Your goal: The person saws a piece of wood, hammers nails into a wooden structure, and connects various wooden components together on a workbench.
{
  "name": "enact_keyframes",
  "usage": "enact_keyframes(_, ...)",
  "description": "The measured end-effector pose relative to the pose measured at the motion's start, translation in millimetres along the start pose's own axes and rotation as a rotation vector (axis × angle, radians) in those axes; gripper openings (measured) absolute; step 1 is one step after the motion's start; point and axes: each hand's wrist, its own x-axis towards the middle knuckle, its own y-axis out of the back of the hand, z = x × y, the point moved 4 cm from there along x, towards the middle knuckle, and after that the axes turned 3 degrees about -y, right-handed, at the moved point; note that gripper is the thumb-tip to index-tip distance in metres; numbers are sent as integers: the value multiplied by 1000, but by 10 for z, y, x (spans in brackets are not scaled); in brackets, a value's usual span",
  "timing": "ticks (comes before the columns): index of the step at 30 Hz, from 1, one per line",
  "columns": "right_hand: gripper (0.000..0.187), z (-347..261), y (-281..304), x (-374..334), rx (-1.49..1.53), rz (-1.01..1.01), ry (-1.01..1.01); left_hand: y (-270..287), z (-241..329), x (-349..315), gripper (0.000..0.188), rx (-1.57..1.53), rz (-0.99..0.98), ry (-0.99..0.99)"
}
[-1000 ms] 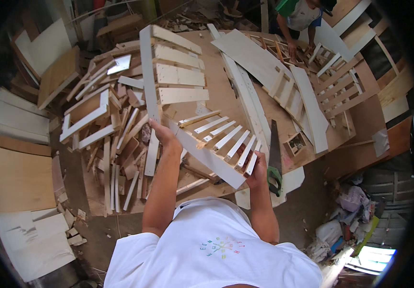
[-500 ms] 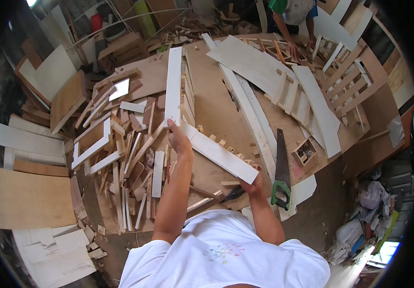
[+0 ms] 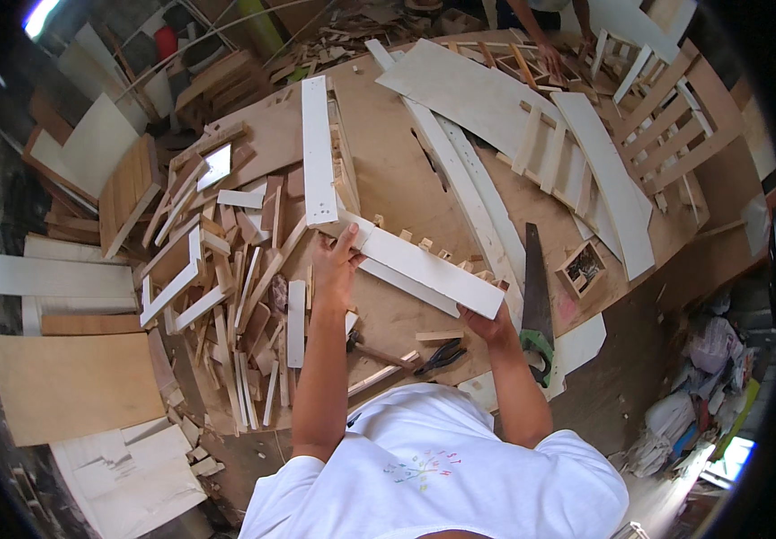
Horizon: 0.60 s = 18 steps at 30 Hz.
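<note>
A white wooden board (image 3: pixel 433 269) with small wood blocks along its far edge slants across the bench before me. My right hand (image 3: pixel 488 323) is closed round its right end. Near its left end, my left hand (image 3: pixel 337 259) grips it with the thumb on top and the fingers beneath. A second white board (image 3: pixel 319 148), backed by bare wood strips, runs away from me and meets the first at a corner; whether the two are joined I cannot tell. Under the held board shows another white edge. Black pliers (image 3: pixel 442 357) and a hammer (image 3: pixel 383 351) lie close to my body.
A green-handled saw (image 3: pixel 536 296) and a small wooden box of nails (image 3: pixel 580 268) are on the right. Wood offcuts (image 3: pixel 235 296) heap up on the left. Long white boards (image 3: pixel 460 189) and slatted frames cover the right side. Across the bench, another person's hand (image 3: pixel 549 61) reaches in.
My left hand has shifted from the corner's top to a grip with the thumb over the near board. That board's right end has moved slightly right, and the pliers show more fully. The view has tilted.
</note>
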Motion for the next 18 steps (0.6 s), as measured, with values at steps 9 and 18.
enact_keyframes(9, 40, 35, 187, 62, 370, -13, -199, 194, 38, -234, 59, 0, -47, 58)
enact_keyframes(18, 39, -82, -1076, -564, 3, 699, 227, 175, 75, -332, 54, 0, 67, 7)
